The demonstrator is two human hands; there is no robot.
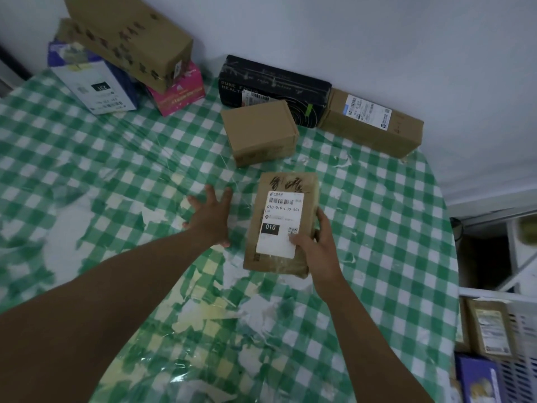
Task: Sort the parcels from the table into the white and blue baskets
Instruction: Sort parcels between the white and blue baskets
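A flat brown parcel (pixel 280 222) with a white "010" label sits mid-table on the green checked cloth (pixel 116 158). My right hand (pixel 315 242) grips its lower right corner, thumb on the label. My left hand (pixel 210 218) hovers just left of the parcel with fingers spread, apart from it. Behind it lie a small plain brown box (pixel 260 132), a black box (pixel 276 85) and a labelled brown box (pixel 372 123). At the lower right stands a white basket (pixel 523 324) holding parcels.
At the back left a long brown carton (pixel 128 39) rests on a blue-and-white box (pixel 93 82) and a pink box (pixel 180 94). A white wall runs behind the table. The table's right edge drops to the floor beside a white shelf frame (pixel 511 251).
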